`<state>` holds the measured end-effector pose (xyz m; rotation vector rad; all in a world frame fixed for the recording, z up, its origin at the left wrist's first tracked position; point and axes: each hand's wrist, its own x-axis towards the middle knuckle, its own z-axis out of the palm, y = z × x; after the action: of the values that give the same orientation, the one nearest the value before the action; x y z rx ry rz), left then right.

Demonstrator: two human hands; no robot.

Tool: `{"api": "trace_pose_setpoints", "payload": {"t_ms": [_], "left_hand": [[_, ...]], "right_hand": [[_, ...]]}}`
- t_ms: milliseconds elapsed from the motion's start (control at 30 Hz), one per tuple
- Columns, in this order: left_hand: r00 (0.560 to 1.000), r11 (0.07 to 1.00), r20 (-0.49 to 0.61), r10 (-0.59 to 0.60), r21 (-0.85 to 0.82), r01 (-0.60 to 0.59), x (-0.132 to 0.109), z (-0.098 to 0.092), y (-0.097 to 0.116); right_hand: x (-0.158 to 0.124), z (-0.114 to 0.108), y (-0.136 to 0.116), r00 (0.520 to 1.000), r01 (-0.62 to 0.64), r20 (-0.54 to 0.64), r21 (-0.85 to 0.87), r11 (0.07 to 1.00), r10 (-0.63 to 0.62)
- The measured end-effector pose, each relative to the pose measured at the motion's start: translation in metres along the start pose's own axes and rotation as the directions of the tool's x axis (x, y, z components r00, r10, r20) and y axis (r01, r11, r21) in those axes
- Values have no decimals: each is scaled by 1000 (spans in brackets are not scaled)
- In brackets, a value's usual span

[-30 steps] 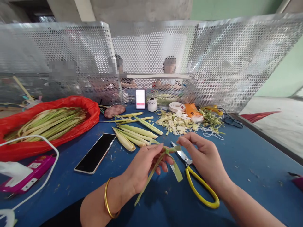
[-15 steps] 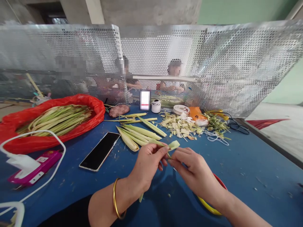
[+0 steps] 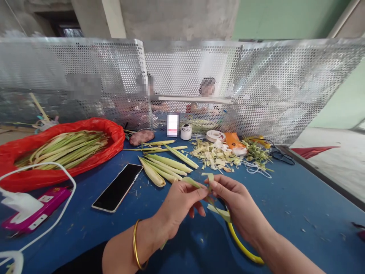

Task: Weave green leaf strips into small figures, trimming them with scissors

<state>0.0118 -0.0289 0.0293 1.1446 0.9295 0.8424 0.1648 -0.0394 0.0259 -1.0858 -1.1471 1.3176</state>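
Observation:
My left hand [image 3: 182, 205] pinches a narrow pale-green leaf strip [image 3: 191, 182] between thumb and fingers, above the blue table. My right hand [image 3: 238, 203] is closed on the same leaf work from the other side, its thumb and forefinger on a folded green end [image 3: 210, 177]. A loose pale end [image 3: 221, 212] hangs below the fingers. Beyond my left hand lie several pale-green leaf bundles [image 3: 168, 163]. A curved yellow thing [image 3: 242, 245] lies under my right hand, partly covered by it.
A red bag [image 3: 114, 146] of long leaves stands left, near a purple power strip [image 3: 38, 213] with a white cable. A dark phone [image 3: 118, 188] lies flat. Leaf scraps [image 3: 212, 155], a tape roll [image 3: 215, 136] and an orange packet [image 3: 234, 140] line the back, before a perforated metal screen [image 3: 179, 64].
My right hand has turned and moved up to the folded end of the strip. Another pale end now shows beneath the fingers. The view has shifted slightly.

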Motion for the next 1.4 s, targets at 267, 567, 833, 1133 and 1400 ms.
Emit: {"api": "trace_pose_setpoints", "payload": {"t_ms": [267,567,833,1133,1400], "left_hand": [[998,997,-59,22,-72,-26,4,2,-5],[997,996,-68,36,-80,-41,4,6,-6],[997,998,-49,55,-4,-55,5,6,-8],[998,998,-50,50,-42,-52,3,3,-9],[998,995,-58,-11,-104,5,5,2,-9]], "right_hand": [[1,2,6,996,68,-60,-47,997,-71],[3,2,7,983,109,-133,-118,987,-124],[4,0,15,962,138,-196,-250,958,-190],[3,4,16,978,113,-147,-210,971,-146],[6,5,19,981,111,-136,-209,972,-141]]}}
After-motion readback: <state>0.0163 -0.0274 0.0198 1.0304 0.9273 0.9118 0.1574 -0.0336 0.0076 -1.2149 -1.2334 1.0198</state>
